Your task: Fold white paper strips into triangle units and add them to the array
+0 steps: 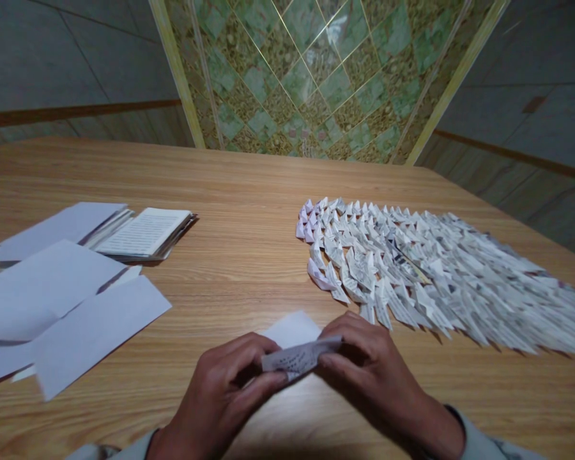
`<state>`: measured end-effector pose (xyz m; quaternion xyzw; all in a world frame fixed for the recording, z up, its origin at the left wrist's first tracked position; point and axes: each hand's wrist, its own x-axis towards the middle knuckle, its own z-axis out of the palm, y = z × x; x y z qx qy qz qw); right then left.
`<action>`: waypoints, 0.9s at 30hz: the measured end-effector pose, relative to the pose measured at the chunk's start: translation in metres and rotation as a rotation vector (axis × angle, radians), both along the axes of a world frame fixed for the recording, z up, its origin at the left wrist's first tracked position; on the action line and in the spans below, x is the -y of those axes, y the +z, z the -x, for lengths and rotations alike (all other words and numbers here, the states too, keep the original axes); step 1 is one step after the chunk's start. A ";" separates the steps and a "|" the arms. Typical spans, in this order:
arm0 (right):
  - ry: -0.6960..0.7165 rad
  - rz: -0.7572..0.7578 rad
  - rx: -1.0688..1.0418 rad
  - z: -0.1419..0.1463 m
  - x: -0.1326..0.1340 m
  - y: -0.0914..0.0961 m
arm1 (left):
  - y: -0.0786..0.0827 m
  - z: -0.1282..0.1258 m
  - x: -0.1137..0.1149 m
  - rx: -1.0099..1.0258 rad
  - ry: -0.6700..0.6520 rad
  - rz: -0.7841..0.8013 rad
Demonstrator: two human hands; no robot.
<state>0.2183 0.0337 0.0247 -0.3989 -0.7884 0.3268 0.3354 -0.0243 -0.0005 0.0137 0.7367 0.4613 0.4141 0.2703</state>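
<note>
Between my two hands is a partly folded sheet of paper [299, 359], with a pale blank flap pointing away from me and a folded band with dark writing facing me. My left hand [230, 377] pinches the band's left end between thumb and fingers. At the other end, my right hand [371, 364] grips it the same way, fingers curled behind and thumb in front. The paper is held just above the table near its front edge. Several rows of folded paper boats [412, 268], mostly printed paper with a few lilac ones, stand to the right, beyond my right hand.
On the left lie loose white sheets [100, 338], overlapping one another. Behind them is a stack of printed pages [146, 233] beside more blank paper [67, 227]. Everything rests on a wooden table [230, 255], and a tiled floor panel [306, 76] shows past its far edge.
</note>
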 end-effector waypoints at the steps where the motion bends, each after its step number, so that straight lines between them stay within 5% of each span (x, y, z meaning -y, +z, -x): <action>1: 0.012 -0.004 -0.014 0.001 0.000 -0.001 | 0.001 0.000 0.000 0.032 0.022 0.043; 7: 0.090 -0.053 -0.068 0.004 -0.002 -0.001 | 0.000 0.005 -0.002 0.155 0.217 0.172; 13: -0.008 0.010 -0.126 0.004 -0.002 0.003 | 0.004 0.011 -0.005 0.370 0.392 0.251; 19: 0.080 -0.026 -0.143 0.006 -0.001 0.004 | 0.011 0.013 -0.016 0.474 0.405 0.370; 27: 0.161 -0.087 -0.121 0.011 0.000 0.004 | 0.023 0.019 -0.024 0.381 0.497 0.284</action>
